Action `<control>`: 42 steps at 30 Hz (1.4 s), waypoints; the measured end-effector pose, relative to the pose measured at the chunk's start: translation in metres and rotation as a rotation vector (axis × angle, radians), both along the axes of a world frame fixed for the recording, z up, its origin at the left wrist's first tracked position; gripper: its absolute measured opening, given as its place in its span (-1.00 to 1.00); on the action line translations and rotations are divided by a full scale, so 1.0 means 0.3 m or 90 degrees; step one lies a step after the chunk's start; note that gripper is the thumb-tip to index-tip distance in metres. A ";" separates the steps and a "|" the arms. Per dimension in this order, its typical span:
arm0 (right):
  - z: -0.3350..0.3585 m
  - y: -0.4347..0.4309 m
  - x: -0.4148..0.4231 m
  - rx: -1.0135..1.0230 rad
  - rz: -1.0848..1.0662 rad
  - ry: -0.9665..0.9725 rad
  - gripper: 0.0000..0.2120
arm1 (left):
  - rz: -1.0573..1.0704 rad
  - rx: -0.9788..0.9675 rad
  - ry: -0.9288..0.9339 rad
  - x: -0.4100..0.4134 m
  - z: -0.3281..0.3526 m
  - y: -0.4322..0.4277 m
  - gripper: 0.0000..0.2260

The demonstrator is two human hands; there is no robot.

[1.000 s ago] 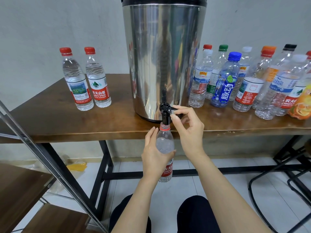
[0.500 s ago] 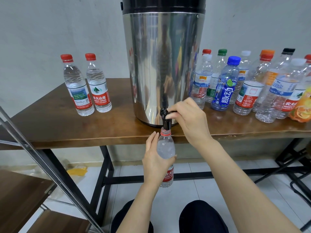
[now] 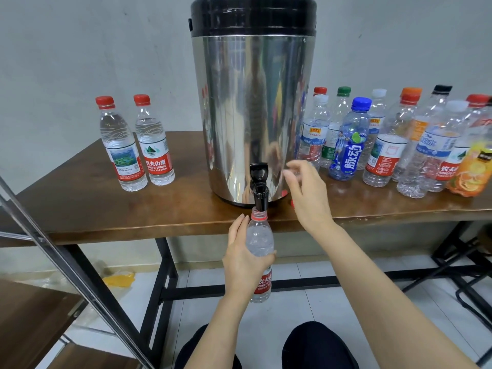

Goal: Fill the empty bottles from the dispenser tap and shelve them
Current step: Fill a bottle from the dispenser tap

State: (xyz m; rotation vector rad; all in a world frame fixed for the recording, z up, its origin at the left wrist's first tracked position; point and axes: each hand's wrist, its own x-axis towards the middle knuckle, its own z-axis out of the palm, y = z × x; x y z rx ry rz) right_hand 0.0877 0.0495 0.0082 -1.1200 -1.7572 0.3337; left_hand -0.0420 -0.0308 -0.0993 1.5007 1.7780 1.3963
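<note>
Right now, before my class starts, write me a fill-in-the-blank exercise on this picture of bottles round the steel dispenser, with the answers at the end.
1. Left of the tall stainless-steel dispenser stand ____ sealed red-capped water bottles.
2. The left hand grips a clear plastic bottle, its open mouth under the dispenser's black ____.
3. The right hand hovers open, holding ____.
4. The blue-labelled bottle wears a ____ cap.
Answers: two; tap; nothing; blue.

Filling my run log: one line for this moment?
left hand: grips uncapped bottle under tap | right hand: open, beside tap, not touching
</note>
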 end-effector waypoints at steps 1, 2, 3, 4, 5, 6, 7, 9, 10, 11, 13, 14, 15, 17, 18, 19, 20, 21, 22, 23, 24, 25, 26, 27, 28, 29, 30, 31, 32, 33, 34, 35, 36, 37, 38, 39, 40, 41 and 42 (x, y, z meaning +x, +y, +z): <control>-0.030 0.016 0.021 -0.036 -0.052 -0.060 -0.71 | 0.000 -0.001 0.000 0.001 0.000 -0.001 -0.15; -0.058 0.032 0.036 -0.092 -0.085 -0.135 -0.68 | -0.001 -0.002 0.001 0.001 0.001 -0.001 -0.15; -0.083 0.044 0.049 -0.154 -0.098 -0.209 -0.63 | -0.001 -0.004 0.003 0.002 0.002 -0.001 -0.15; -0.102 0.054 0.058 -0.205 -0.097 -0.276 -0.59 | -0.002 -0.006 0.004 0.003 0.003 -0.001 -0.15; -0.117 0.060 0.066 -0.234 -0.092 -0.337 -0.56 | -0.003 -0.008 0.005 0.003 0.004 -0.001 -0.15; -0.129 0.064 0.072 -0.239 -0.092 -0.394 -0.55 | -0.003 -0.010 0.007 0.002 0.005 -0.002 -0.16; -0.140 0.069 0.077 -0.225 -0.093 -0.436 -0.56 | -0.004 -0.014 0.013 0.000 0.006 -0.003 -0.15; -0.149 0.072 0.081 -0.180 -0.079 -0.445 -0.61 | -0.002 -0.020 0.030 -0.007 0.007 -0.005 -0.15; -0.150 0.072 0.083 -0.168 -0.068 -0.426 -0.65 | 0.000 -0.023 0.036 -0.010 0.007 -0.007 -0.15; -0.150 0.069 0.085 -0.165 -0.059 -0.407 -0.67 | 0.000 -0.024 0.041 -0.012 0.008 -0.011 -0.15; -0.147 0.056 0.091 -0.169 -0.044 -0.390 -0.71 | -0.008 -0.026 0.039 -0.011 0.007 -0.024 -0.17; -0.143 0.044 0.094 -0.172 -0.038 -0.378 -0.72 | -0.013 -0.027 0.036 -0.009 0.005 -0.034 -0.21; -0.137 0.027 0.099 -0.174 -0.032 -0.353 -0.72 | -0.016 -0.027 0.033 -0.007 0.002 -0.047 -0.26; -0.113 -0.021 0.110 -0.159 -0.024 -0.260 -0.72 | -0.013 -0.027 0.029 -0.006 -0.006 -0.076 -0.30; -0.095 -0.054 0.114 -0.139 -0.014 -0.206 -0.72 | -0.006 -0.025 0.026 -0.009 -0.011 -0.089 -0.30; -0.072 -0.093 0.117 -0.110 0.008 -0.159 -0.72 | 0.002 -0.022 0.021 -0.013 -0.013 -0.102 -0.30; -0.047 -0.134 0.115 -0.084 0.043 -0.126 -0.73 | 0.009 -0.016 0.014 -0.018 -0.013 -0.113 -0.29; -0.018 -0.176 0.111 -0.067 0.088 -0.109 -0.73 | 0.014 -0.009 0.010 -0.022 -0.010 -0.125 -0.29; 0.010 -0.216 0.101 -0.062 0.139 -0.107 -0.72 | 0.017 -0.001 0.012 -0.026 0.000 -0.135 -0.28; 0.035 -0.249 0.087 -0.068 0.192 -0.116 -0.72 | 0.019 0.009 0.020 -0.029 0.016 -0.147 -0.27; 0.059 -0.273 0.072 -0.079 0.238 -0.133 -0.71 | 0.019 0.023 0.029 -0.031 0.034 -0.159 -0.27; 0.080 -0.287 0.055 -0.088 0.272 -0.155 -0.71 | 0.018 0.037 0.037 -0.033 0.051 -0.169 -0.26; 0.097 -0.293 0.039 -0.087 0.294 -0.176 -0.71 | 0.015 0.051 0.039 -0.034 0.071 -0.181 -0.25; 0.112 -0.296 0.019 -0.080 0.309 -0.195 -0.71 | 0.013 0.064 0.039 -0.042 0.088 -0.194 -0.25; 0.125 -0.294 0.003 -0.074 0.320 -0.210 -0.72 | 0.010 0.073 0.038 -0.048 0.102 -0.202 -0.26; 0.139 -0.289 -0.008 -0.071 0.327 -0.225 -0.72 | 0.008 0.078 0.036 -0.052 0.112 -0.208 -0.27; 0.152 -0.287 -0.022 -0.068 0.334 -0.240 -0.73 | 0.007 0.082 0.033 -0.063 0.122 -0.216 -0.27; 0.165 -0.284 -0.036 -0.064 0.343 -0.251 -0.73 | 0.009 0.088 0.034 -0.077 0.132 -0.225 -0.27; 0.177 -0.282 -0.050 -0.061 0.351 -0.259 -0.73 | 0.011 0.093 0.038 -0.090 0.143 -0.232 -0.25; 0.188 -0.282 -0.066 -0.062 0.357 -0.268 -0.73 | 0.015 0.096 0.046 -0.105 0.152 -0.241 -0.24; 0.198 -0.283 -0.082 -0.059 0.364 -0.281 -0.73 | 0.019 0.100 0.054 -0.121 0.160 -0.248 -0.23; 0.206 -0.284 -0.101 -0.050 0.374 -0.297 -0.73 | 0.023 0.101 0.063 -0.138 0.165 -0.254 -0.22; 0.212 -0.284 -0.120 -0.041 0.385 -0.312 -0.73 | 0.027 0.100 0.071 -0.155 0.169 -0.259 -0.23; 0.218 -0.285 -0.139 -0.040 0.392 -0.324 -0.74 | 0.032 0.096 0.079 -0.173 0.172 -0.263 -0.23; 0.225 -0.285 -0.157 -0.044 0.392 -0.331 -0.75 | 0.035 0.091 0.086 -0.190 0.173 -0.265 -0.22; 0.232 -0.286 -0.174 -0.048 0.384 -0.339 -0.75 | 0.039 0.085 0.093 -0.206 0.176 -0.268 -0.21; 0.239 -0.287 -0.192 -0.050 0.364 -0.351 -0.73 | 0.044 0.076 0.101 -0.221 0.179 -0.270 -0.20; 0.243 -0.289 -0.212 -0.044 0.336 -0.369 -0.68 | 0.050 0.068 0.110 -0.235 0.184 -0.272 -0.19; 0.246 -0.293 -0.233 -0.037 0.301 -0.395 -0.61 | 0.056 0.060 0.118 -0.249 0.188 -0.272 -0.18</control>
